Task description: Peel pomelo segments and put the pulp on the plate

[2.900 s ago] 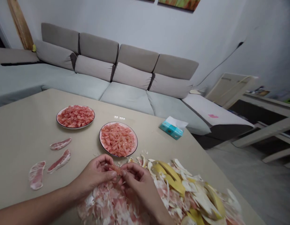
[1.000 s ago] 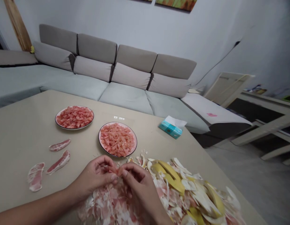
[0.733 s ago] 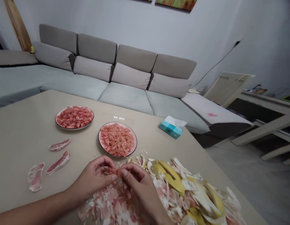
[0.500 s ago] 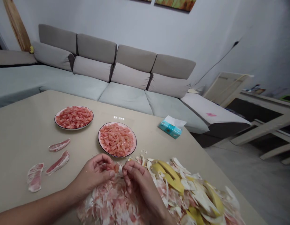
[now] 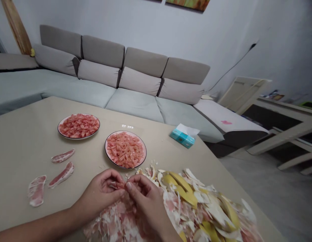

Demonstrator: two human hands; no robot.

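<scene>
Right now the left hand (image 5: pixel 101 191) and right hand (image 5: pixel 145 198) pinch a small pink pomelo shred (image 5: pixel 117 185) together, just above a heap of white pith and yellow rind (image 5: pixel 188 205).

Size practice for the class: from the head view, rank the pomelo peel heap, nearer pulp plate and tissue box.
1. Pomelo peel heap
2. Nearer pulp plate
3. Tissue box

Nearness to the camera inflates the heap, so that ranking is unsure.
</scene>
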